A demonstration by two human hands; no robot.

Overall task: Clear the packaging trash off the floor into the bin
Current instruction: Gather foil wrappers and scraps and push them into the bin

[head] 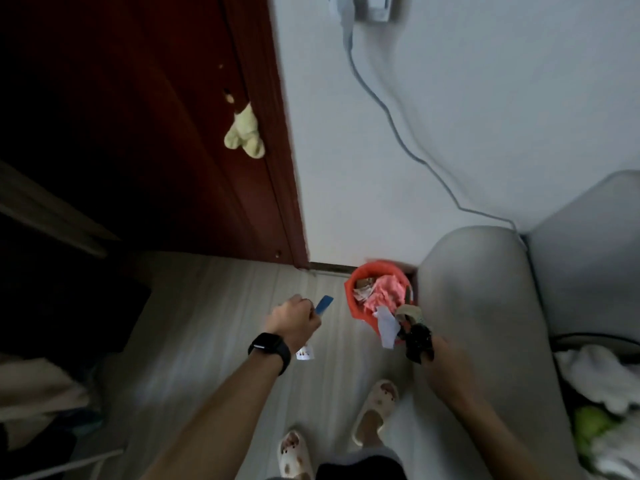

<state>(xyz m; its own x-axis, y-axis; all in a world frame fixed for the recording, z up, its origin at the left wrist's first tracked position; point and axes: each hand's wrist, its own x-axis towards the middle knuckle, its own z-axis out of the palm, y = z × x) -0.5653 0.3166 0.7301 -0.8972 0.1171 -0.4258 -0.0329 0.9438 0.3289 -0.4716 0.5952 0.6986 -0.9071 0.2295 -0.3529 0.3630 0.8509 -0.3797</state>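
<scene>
An orange bin (353, 299) stands on the floor against the wall, beside the sofa arm, and holds pink and tan wrappers. My left hand (294, 322) hovers just left of the bin and pinches a small blue packet (324, 304). A white scrap of packaging (305, 353) shows below that hand; whether the hand holds it or it lies on the floor is unclear. My right hand (438, 358) grips a bundle of trash (414, 336) over the bin's near rim: black plastic, a tan piece and a pale paper strip (387, 327).
A grey sofa arm (478, 306) rises right of the bin, with cloths on the seat at far right. A dark red door (173, 133) with a hanging yellow-green toy stands at the left. A cable runs down the white wall. My slippered feet (375, 412) stand on the wooden floor.
</scene>
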